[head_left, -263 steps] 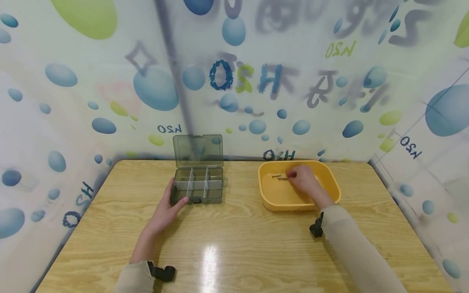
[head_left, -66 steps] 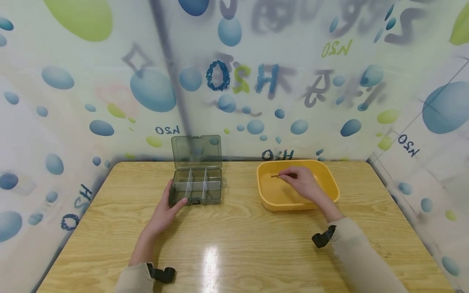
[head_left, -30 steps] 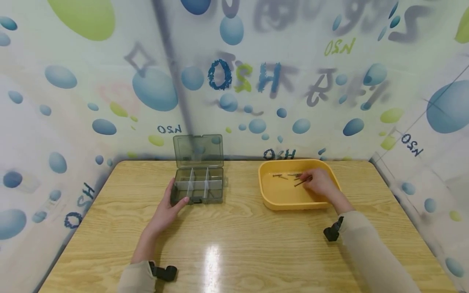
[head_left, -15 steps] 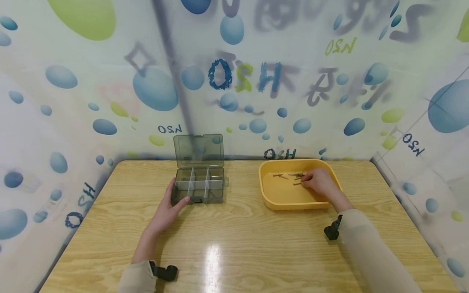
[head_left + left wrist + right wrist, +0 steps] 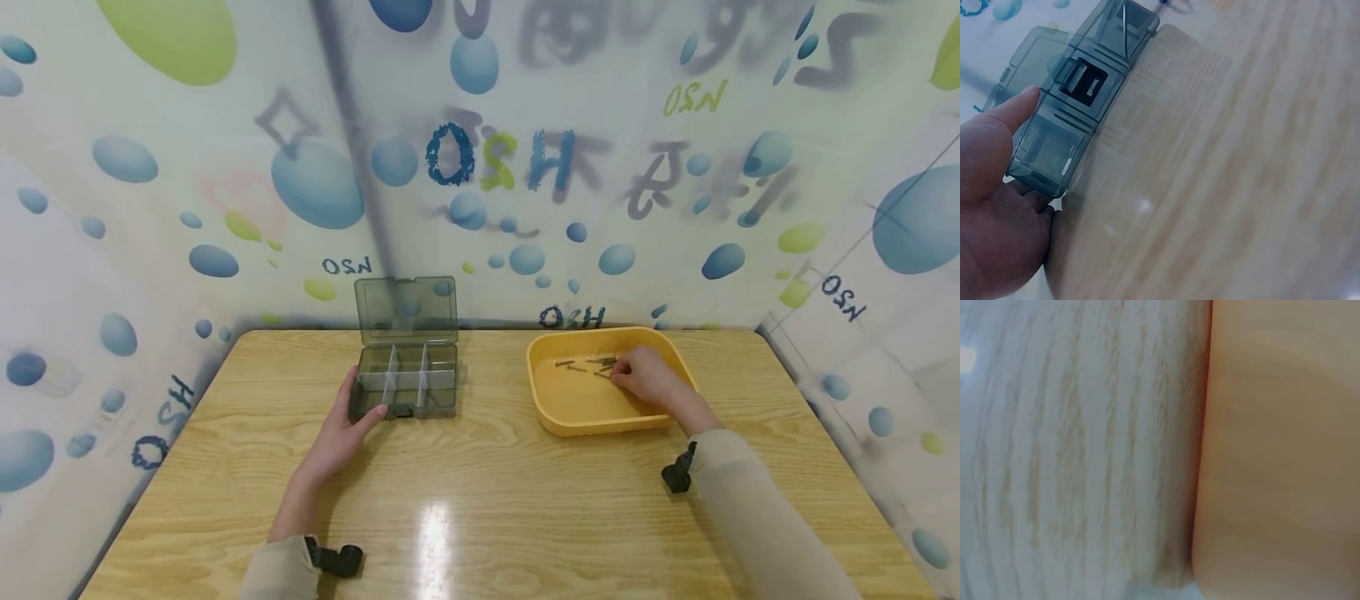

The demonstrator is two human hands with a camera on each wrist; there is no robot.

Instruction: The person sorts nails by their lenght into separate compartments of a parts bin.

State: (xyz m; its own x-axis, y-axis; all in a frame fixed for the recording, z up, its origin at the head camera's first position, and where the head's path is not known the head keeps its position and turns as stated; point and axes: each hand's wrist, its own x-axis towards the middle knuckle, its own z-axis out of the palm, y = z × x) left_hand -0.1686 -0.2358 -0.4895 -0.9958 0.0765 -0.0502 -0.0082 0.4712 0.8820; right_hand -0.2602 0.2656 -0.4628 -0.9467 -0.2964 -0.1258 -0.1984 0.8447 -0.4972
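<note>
My left hand (image 5: 337,433) grips the left side of a see-through grey compartment box (image 5: 405,392), thumb at its front edge and fingers along its side. The box's lid (image 5: 406,310) stands raised at the back. One thin screw (image 5: 1125,31) leans in the front right compartment. My right hand (image 5: 648,377) reaches into a yellow basin (image 5: 577,423), thumb and fingertips pinching the end of a screw (image 5: 602,375). Several more screws (image 5: 576,368) lie around it on the basin floor, some partly behind the fingers. In the right wrist view only the basin's outer wall (image 5: 1279,456) shows.
Both containers stand near the back of a wooden table (image 5: 480,500), a gap of bare wood between them. A patterned wall covering (image 5: 510,217) rises right behind the table, and side walls flank it.
My right hand has gone from holding a screw up over the basin's left part to low beside the screws farther right. The basin has shifted slightly. My left hand stays on the box.
</note>
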